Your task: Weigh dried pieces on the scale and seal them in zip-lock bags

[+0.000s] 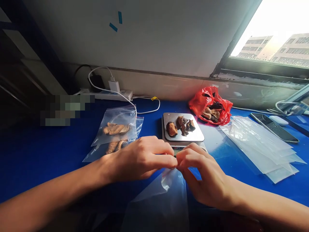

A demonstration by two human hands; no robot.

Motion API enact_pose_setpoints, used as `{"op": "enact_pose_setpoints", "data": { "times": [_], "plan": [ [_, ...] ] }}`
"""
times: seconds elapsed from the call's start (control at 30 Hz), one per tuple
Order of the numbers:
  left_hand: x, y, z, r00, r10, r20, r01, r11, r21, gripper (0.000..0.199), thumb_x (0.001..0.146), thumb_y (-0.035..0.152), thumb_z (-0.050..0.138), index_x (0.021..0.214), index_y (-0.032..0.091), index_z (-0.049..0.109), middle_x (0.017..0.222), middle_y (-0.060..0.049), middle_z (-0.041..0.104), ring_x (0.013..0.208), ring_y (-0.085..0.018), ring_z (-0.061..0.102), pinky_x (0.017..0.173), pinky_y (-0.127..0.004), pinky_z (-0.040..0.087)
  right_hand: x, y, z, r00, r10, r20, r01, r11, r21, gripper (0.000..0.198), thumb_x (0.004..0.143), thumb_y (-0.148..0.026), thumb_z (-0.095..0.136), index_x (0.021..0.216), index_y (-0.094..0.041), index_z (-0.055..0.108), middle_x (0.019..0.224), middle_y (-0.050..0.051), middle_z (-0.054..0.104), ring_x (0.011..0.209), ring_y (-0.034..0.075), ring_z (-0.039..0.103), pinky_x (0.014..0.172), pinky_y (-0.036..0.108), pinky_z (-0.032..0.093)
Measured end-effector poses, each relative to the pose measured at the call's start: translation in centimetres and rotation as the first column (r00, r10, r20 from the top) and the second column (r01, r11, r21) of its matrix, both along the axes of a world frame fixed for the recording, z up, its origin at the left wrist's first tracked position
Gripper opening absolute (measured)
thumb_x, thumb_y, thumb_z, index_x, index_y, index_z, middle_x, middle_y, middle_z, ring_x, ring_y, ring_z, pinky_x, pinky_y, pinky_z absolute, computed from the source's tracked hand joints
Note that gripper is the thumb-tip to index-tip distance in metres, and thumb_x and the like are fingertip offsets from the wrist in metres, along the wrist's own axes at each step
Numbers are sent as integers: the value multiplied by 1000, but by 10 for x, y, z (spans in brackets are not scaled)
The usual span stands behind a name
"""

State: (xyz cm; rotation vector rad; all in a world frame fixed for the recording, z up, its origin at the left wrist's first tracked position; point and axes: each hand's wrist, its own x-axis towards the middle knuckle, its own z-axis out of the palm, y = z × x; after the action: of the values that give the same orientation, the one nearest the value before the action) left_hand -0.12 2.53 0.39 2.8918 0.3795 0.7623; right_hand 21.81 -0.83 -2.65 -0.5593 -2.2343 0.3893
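Note:
Both my left hand and my right hand pinch the top edge of a clear plastic zip bag, fingertips meeting in front of the scale. The bag hangs down past the table's near edge and looks flat. Just beyond my fingers stands a digital kitchen scale with a steel plate; its display is partly covered by my hands. On the plate lie several dried brown slices and one rounder reddish-brown piece. To the left, behind my left wrist, two filled zip bags with tan dried slices overlap.
A red plastic bag of dark dried slices sits open behind the scale. Several flat clear bags are stacked at right beside a phone and a white mouse. A power strip with white cables lies along the wall.

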Motion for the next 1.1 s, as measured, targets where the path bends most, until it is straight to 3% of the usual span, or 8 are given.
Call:
{"op": "enact_pose_setpoints", "data": {
  "times": [0.3, 0.5, 0.6, 0.73, 0.83, 0.93, 1.1],
  "plan": [
    [7, -7, 8, 994, -55, -91, 53, 998, -22, 27, 92, 5, 42, 81, 20, 61, 77, -2, 70, 70, -15, 64, 72, -29, 49, 1, -6, 14, 994, 96, 50, -99, 993, 61, 34, 73, 3, 45, 95, -22, 38, 79, 2, 58, 67, 16, 44, 63, 30, 42],
    [-3, 1, 7, 991, 66, -114, -60, 997, 56, 26, 95, 8, 41, 85, 18, 63, 80, -3, 71, 73, -16, 60, 73, -31, 46, 4, -2, 18, 988, 99, 120, -116, 983, 142, 33, 73, 1, 43, 95, -22, 38, 76, 3, 56, 67, 16, 44, 62, 32, 42],
    [-6, 7, 7, 987, 110, -114, -113, 993, -22, 22, 96, 12, 43, 89, 17, 64, 86, -3, 72, 77, -17, 60, 72, -29, 46, 7, 1, 17, 980, 134, 145, -160, 971, 180, 34, 75, 2, 41, 101, -20, 39, 77, 4, 55, 69, 17, 49, 63, 33, 43],
    [-2, 2, 12, 990, 25, -136, -50, 982, -185, 18, 94, 12, 46, 90, 18, 63, 88, -4, 69, 80, -16, 62, 73, -26, 48, 9, 4, 14, 966, 151, 210, -194, 960, 203, 33, 80, 1, 38, 107, -17, 42, 79, 6, 57, 70, 17, 52, 65, 33, 44],
    [1, -8, 19, 989, -25, -145, -17, 959, -284, 21, 83, 3, 50, 91, 17, 63, 105, -8, 64, 87, -16, 62, 75, -24, 51, 8, 5, 13, 968, 121, 221, -173, 956, 235, 32, 80, 3, 39, 106, -16, 45, 81, 6, 59, 68, 16, 49, 67, 33, 44],
    [-1, -17, 25, 993, 3, -119, -39, 952, -304, 34, 68, -4, 51, 91, 18, 63, 114, -8, 59, 95, -18, 62, 82, -25, 52, 8, 5, 13, 973, 97, 209, -148, 958, 247, 34, 79, 5, 40, 107, -14, 47, 83, 7, 59, 71, 16, 49, 70, 32, 43],
    [-10, -24, 32, 996, 65, -58, -83, 914, -397, 30, 63, 4, 55, 85, 22, 62, 123, -5, 54, 104, -22, 58, 89, -30, 52, 9, 6, 14, 969, 11, 248, -55, 984, 172, 15, 88, -6, 46, 100, -15, 51, 79, 5, 57, 71, 16, 47, 71, 32, 39]
  ]
}}
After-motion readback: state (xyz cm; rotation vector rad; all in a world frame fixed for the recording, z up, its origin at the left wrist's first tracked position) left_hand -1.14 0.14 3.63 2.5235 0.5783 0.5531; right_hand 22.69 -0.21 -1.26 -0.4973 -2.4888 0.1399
